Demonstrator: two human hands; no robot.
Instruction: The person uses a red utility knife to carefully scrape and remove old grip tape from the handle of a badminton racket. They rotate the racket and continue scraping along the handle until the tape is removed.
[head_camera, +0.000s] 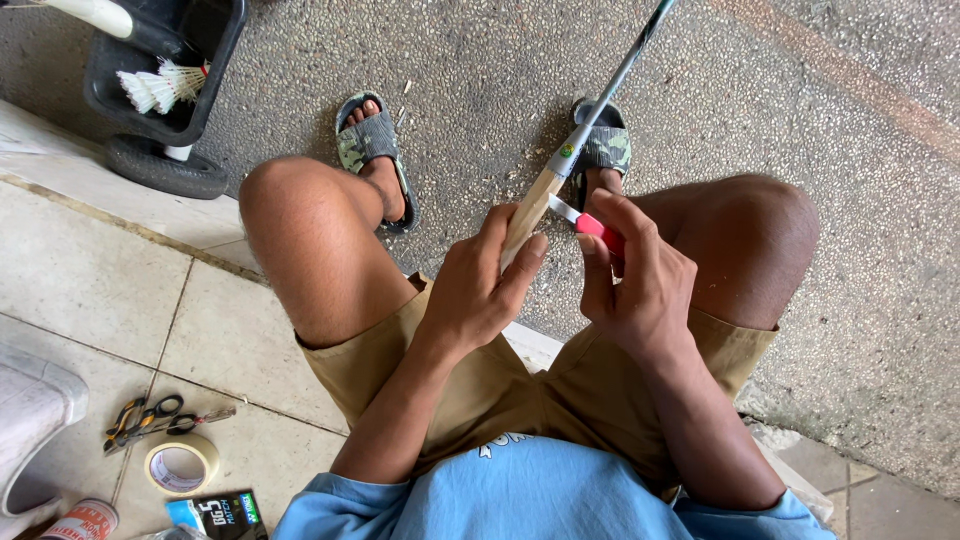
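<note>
A bare wooden racket handle is gripped in the left hand, whose fingers are curled closed around it with the thumb laid along its side; the handle is held up between the knees, and its grey metal shaft is angled away over the pebbled floor. A red-handled knife is clasped in the right hand, the fingers wrapped shut on it, and its pale blade is set against the wood just beside the left thumb. White shuttlecocks are seen in a black tray at the upper left. Scissors and a roll of tape are laid on the tiled floor, well apart from both hands.
</note>
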